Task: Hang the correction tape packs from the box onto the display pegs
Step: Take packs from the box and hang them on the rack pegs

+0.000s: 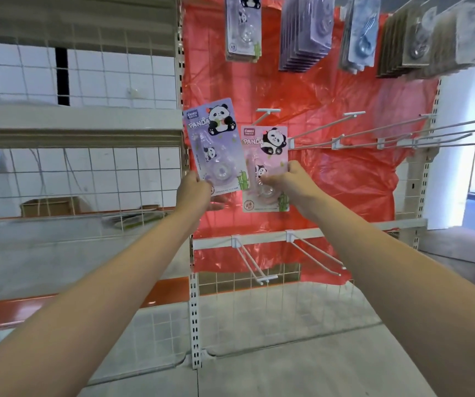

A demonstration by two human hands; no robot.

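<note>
My left hand point(194, 190) pinches the lower edge of a purple panda correction tape pack point(215, 144), held upright and tilted slightly left in front of the display's left upright. My right hand point(286, 179) grips a pink panda pack point(265, 156) by its middle, in front of the red backing sheet point(345, 179). An empty white peg point(267, 111) sticks out just above the pink pack. More empty pegs point(353, 130) run along the same rail to the right. The box is out of view.
Several filled pegs hang in the top row: a purple panda pack point(243, 27), stacks of purple packs point(305, 32), blue packs point(359, 32) and brown packs point(419, 41). Two empty pegs point(255, 265) jut from the lower rail. Wire-grid shelving point(73, 167) stands left.
</note>
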